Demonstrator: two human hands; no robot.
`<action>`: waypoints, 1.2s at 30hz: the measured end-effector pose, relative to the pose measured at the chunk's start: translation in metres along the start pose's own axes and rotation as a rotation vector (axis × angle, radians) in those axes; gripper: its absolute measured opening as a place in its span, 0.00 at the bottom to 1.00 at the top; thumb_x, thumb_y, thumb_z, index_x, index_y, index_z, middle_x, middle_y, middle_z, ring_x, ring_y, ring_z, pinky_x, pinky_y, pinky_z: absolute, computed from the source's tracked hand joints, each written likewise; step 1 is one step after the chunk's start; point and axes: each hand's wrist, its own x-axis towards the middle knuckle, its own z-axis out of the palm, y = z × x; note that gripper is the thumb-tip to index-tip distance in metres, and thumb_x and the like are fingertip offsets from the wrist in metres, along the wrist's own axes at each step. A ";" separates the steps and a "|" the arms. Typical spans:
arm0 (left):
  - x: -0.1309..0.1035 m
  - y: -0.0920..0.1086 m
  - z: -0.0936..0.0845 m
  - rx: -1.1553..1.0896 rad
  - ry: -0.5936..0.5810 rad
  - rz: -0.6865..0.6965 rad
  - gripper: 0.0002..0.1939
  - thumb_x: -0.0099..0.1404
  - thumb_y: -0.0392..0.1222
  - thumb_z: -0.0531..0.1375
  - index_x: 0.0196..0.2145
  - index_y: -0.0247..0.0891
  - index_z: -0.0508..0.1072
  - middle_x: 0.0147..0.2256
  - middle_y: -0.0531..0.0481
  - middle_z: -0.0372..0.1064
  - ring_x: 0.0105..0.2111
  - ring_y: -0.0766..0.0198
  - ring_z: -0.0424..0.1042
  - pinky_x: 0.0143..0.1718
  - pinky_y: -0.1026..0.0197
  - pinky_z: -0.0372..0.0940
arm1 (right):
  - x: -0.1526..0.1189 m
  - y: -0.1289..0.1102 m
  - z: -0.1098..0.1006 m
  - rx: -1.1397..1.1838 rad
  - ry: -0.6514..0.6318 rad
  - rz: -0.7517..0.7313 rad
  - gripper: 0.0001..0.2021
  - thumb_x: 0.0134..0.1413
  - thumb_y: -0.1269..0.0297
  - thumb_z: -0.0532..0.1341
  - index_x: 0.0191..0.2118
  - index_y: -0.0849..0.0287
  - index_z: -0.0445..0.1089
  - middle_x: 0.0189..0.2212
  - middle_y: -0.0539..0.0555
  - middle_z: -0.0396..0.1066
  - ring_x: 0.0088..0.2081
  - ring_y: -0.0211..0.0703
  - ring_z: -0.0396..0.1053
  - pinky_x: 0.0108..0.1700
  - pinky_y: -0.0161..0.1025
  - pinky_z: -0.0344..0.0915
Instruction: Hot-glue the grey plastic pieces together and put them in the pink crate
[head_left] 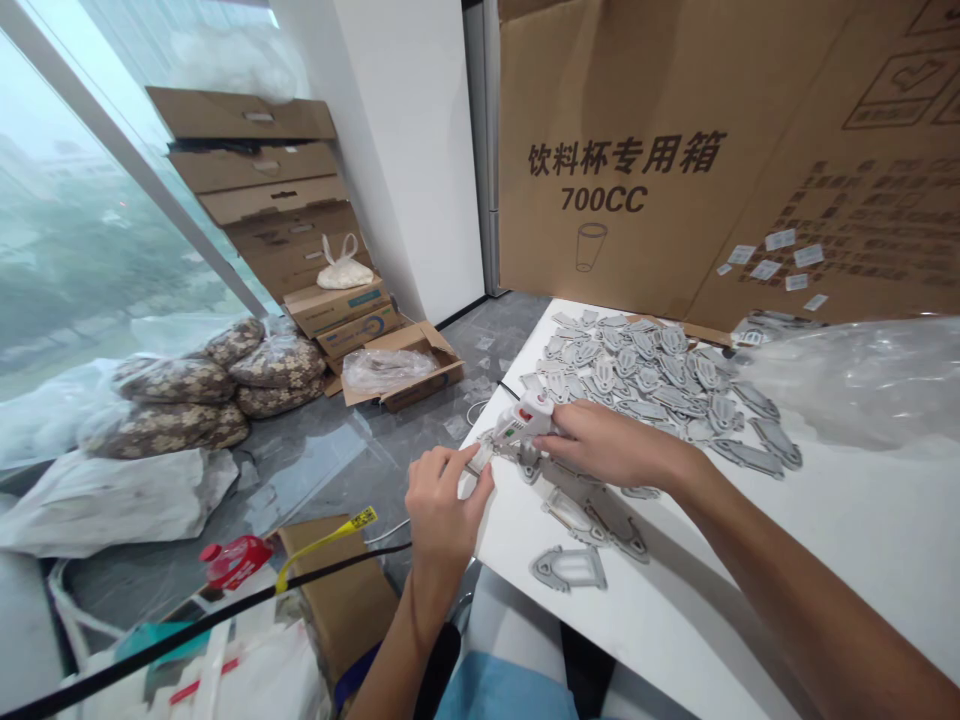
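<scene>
My right hand (592, 440) is closed around a white glue gun (531, 412) with a small green mark, its nozzle aimed down to the left. My left hand (444, 495) pinches a small grey plastic piece (481, 457) between thumb and fingers at the table's left edge, right below the nozzle. Whether nozzle and piece touch I cannot make out. Close under my right hand lie more grey arch-shaped plastic pieces (574, 515). A single one (570, 568) rests nearer the front edge of the white table (697, 560).
A heap of similar grey pieces (645, 365) covers the table's far part. Behind it stands a large cardboard box (622, 120); clear plastic sheeting (870, 380) lies at right. A black cable (330, 570) crosses the lower left, near a red bottle (236, 562). Boxes (281, 200) and patterned sacks (172, 390) line the window.
</scene>
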 end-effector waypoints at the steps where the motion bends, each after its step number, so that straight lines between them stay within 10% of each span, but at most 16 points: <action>1: 0.000 0.001 0.000 -0.005 0.001 0.002 0.08 0.74 0.41 0.68 0.49 0.43 0.82 0.37 0.50 0.77 0.40 0.57 0.76 0.47 0.53 0.66 | 0.001 0.001 0.000 0.032 0.005 0.012 0.20 0.74 0.50 0.57 0.31 0.56 0.63 0.38 0.60 0.76 0.38 0.50 0.71 0.38 0.43 0.62; 11: 0.003 0.004 -0.004 -0.110 -0.015 0.018 0.06 0.75 0.40 0.67 0.49 0.44 0.80 0.40 0.50 0.78 0.42 0.58 0.76 0.48 0.55 0.68 | 0.008 0.006 0.001 0.380 -0.082 0.322 0.17 0.72 0.50 0.57 0.32 0.53 0.59 0.28 0.57 0.78 0.23 0.42 0.68 0.26 0.40 0.59; 25: 0.008 0.001 -0.004 -0.215 -0.124 0.015 0.11 0.74 0.46 0.68 0.51 0.43 0.78 0.30 0.54 0.68 0.35 0.59 0.71 0.41 0.57 0.67 | 0.001 0.005 -0.021 0.668 0.570 0.192 0.15 0.75 0.50 0.59 0.41 0.56 0.67 0.33 0.53 0.77 0.23 0.37 0.68 0.27 0.38 0.64; 32: 0.016 0.000 -0.012 -0.183 -0.346 0.144 0.34 0.67 0.23 0.52 0.67 0.45 0.69 0.63 0.47 0.75 0.68 0.52 0.67 0.68 0.47 0.64 | 0.003 0.004 -0.018 0.664 0.562 0.167 0.15 0.75 0.50 0.58 0.40 0.57 0.67 0.31 0.52 0.76 0.23 0.37 0.69 0.27 0.38 0.65; 36: 0.016 -0.001 -0.013 -0.136 -0.404 0.204 0.36 0.68 0.23 0.52 0.69 0.46 0.67 0.65 0.48 0.74 0.71 0.53 0.64 0.71 0.46 0.61 | 0.003 0.004 -0.017 0.658 0.544 0.158 0.15 0.75 0.50 0.58 0.41 0.57 0.67 0.31 0.52 0.76 0.23 0.37 0.68 0.27 0.39 0.65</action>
